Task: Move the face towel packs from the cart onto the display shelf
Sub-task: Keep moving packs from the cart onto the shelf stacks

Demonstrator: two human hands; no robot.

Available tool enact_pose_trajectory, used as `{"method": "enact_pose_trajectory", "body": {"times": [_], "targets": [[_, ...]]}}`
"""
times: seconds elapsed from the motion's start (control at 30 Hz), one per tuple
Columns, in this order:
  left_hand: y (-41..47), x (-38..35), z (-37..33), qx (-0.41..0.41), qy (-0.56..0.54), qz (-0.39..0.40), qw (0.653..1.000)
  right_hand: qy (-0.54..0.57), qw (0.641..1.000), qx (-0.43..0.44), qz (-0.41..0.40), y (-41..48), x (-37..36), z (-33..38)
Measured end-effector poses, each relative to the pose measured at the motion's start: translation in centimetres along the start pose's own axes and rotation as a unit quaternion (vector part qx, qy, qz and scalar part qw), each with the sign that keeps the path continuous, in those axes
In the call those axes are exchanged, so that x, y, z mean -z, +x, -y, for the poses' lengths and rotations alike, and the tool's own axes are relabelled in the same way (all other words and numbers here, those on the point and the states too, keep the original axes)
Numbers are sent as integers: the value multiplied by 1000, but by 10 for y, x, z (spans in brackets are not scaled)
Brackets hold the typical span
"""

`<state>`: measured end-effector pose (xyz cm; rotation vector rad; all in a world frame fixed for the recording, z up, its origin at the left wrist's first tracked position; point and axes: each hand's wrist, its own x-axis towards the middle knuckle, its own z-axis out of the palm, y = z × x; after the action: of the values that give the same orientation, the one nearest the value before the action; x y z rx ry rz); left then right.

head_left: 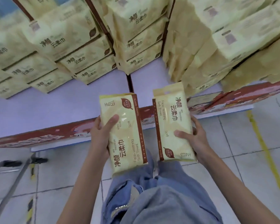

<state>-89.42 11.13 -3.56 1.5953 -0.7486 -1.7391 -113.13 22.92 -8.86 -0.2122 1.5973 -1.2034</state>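
left hand [102, 135] grips left pack [123, 133] | right hand [192, 138] grips right pack [171, 125] | both face-up over display shelf [55, 113], apparently ready for stacking

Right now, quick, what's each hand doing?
Left hand: closed on a pale yellow plastic face towel pack.
Right hand: closed on a second pale yellow plastic face towel pack.

left hand [102, 135] gripping pack [122, 133], right hand [194, 138] gripping second pack [172, 122], stocked shelf [55, 110]
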Motion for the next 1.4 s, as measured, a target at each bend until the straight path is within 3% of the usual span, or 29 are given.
{"method": "enact_pose_trajectory", "body": {"times": [0.23, 0.37, 0.43, 0.53, 0.63, 0.7, 0.73, 0.83, 0.97, 1.03, 1.07, 1.1, 1.17, 1.2, 1.23, 1.27, 1.33, 1.4], "targets": [[31, 8, -16, 1, -45, -85, 995, -155, 980, 48, 112, 82, -52, 56], [64, 10, -32, -4, -48, -93, 994, -313, 932, 123, 138, 133, -91, 88], [81, 11, -41, -2, -56, -99, 994, -437, 868, 181, 151, 155, -109, 102], [103, 13, -52, 9, -48, -99, 994, -615, 722, 273, 162, 184, -129, 114], [118, 13, -61, 13, -37, -102, 994, -721, 584, 330, 173, 207, -138, 117], [124, 13, -64, 17, -30, -103, 994, -756, 529, 342, 180, 219, -140, 118], [127, 13, -65, 19, -30, -103, 994, -760, 522, 340, 184, 223, -139, 118], [131, 9, -67, 27, -24, -105, 994, -746, 550, 324, 192, 230, -132, 116], [135, -1, -67, 36, -24, -107, 993, -755, 534, 334, 181, 228, -124, 112], [134, -7, -67, 36, -26, -108, 993, -745, 567, 315, 156, 217, -123, 114], [133, -10, -67, 35, -27, -110, 993, -707, 624, 309, 126, 208, -123, 115], [133, -12, -67, 35, -30, -112, 993, -627, 714, 302, 77, 197, -123, 115], [132, -15, -68, 34, -37, -116, 992, -347, 904, 242, -66, 174, -125, 106], [132, -17, -68, 34, -37, -117, 992, -187, 958, 165, -140, 165, -125, 100], [133, -19, -69, 34, -37, -118, 992, -42, 979, 52, -194, 160, -125, 95], [133, -21, -69, 33, -37, -120, 992, 70, 971, -88, -213, 159, -125, 89], [134, -24, -70, 27, -36, -127, 991, 203, 914, -323, -140, 162, -131, 84], [134, -28, -70, 21, -38, -132, 990, 263, 876, -402, -45, 170, -141, 86]]}}
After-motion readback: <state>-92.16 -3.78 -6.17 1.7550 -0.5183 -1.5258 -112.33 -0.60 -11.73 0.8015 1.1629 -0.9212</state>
